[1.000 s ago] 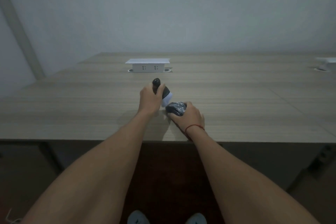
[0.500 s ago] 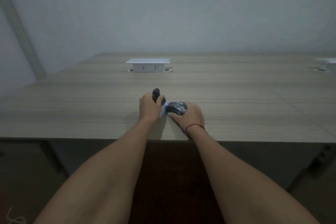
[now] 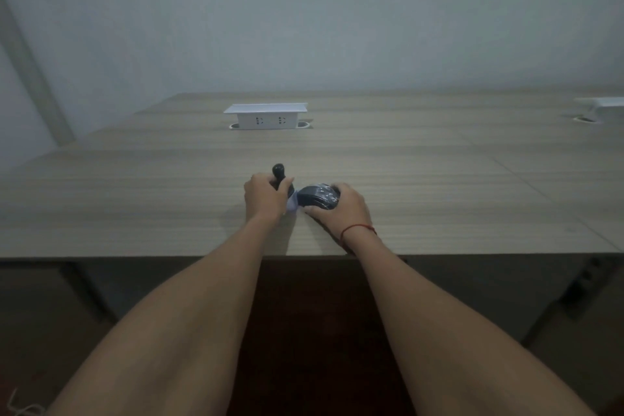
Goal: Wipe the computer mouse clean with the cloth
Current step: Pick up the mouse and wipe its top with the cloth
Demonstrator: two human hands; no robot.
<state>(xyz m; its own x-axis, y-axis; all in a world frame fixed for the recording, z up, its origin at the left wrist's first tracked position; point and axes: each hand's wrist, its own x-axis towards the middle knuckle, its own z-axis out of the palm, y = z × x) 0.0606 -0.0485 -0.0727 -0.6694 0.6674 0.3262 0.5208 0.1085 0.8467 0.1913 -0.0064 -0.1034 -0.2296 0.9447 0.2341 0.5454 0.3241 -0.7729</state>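
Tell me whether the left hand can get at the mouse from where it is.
Probably yes. The left hand sits right beside the mouse, with only a pale bit of cloth between them. But it is closed on a dark-handled tool, and the right hand covers the mouse's right side.

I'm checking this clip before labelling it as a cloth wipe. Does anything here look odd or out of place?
One thing: the left hand grips a black-handled tool with a pale head against the mouse, not a plain cloth. The right hand steadies the mouse. Nothing looks spilled or damaged.
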